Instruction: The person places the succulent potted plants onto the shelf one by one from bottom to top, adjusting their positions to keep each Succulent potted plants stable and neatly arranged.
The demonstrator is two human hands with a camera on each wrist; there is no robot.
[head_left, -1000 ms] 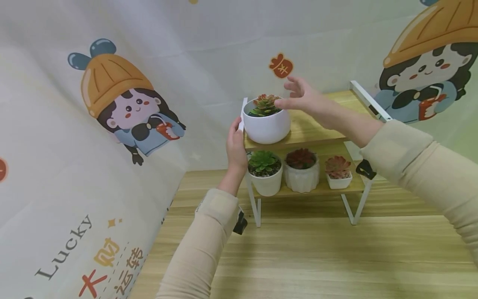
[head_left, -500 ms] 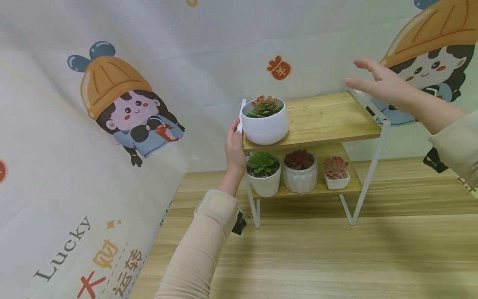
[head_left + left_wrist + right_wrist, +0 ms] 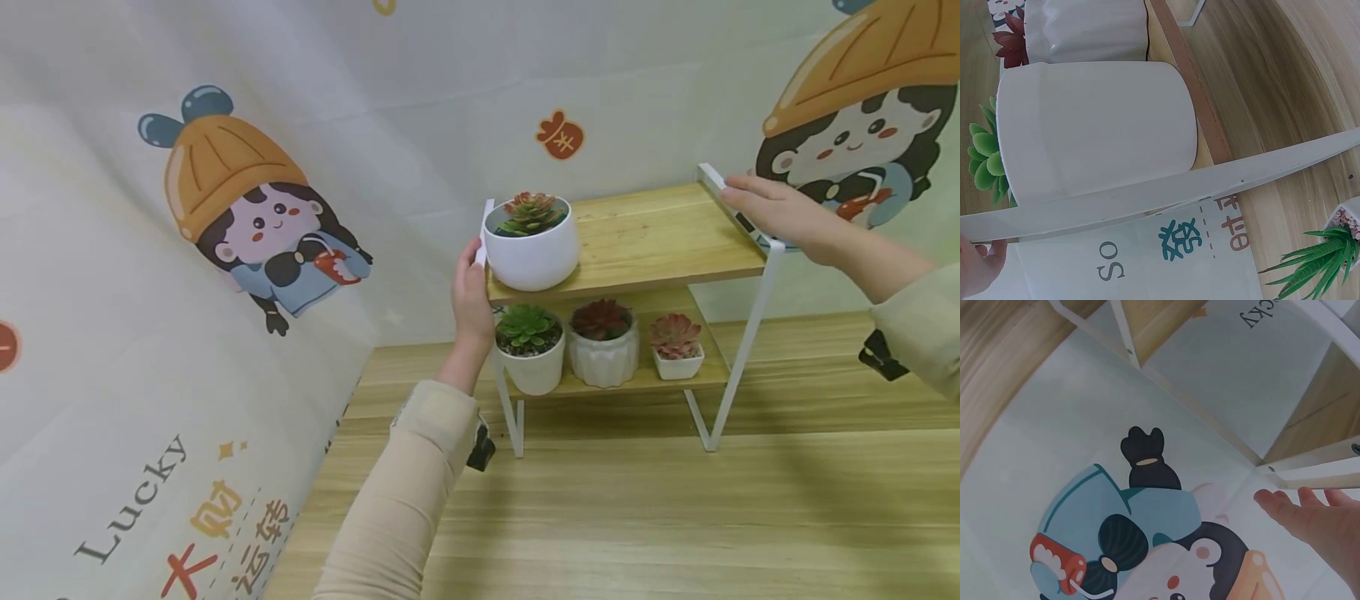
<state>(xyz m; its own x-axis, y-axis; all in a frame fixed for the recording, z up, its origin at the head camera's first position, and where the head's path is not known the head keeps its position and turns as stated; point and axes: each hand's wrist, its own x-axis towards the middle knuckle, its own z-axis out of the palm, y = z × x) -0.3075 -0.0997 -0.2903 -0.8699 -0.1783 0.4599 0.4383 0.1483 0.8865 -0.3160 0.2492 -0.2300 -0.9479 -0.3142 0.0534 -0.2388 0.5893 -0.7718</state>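
A two-tier plant shelf, with wooden boards and a white metal frame, stands between the hands. The left hand touches the frame at the shelf's left end, fingers pointing up along it; its far side is hidden. The right hand, fingers fairly straight, lies at the white rail of the right end. A round white pot with a red-tipped green succulent sits on the upper board's left. Below are a green succulent in a white pot, a dark red one in a ribbed pot and a pink one in a small square pot.
The shelf stands on a wood-grain table against a printed cloth backdrop. In the left wrist view, a spiky green plant in a pale pot with pinkish stones stands on the table beyond the shelf's left end.
The right hand has left the round white pot, moved right and come down to the rail at the shelf's right end. The left hand has stayed at the left end.
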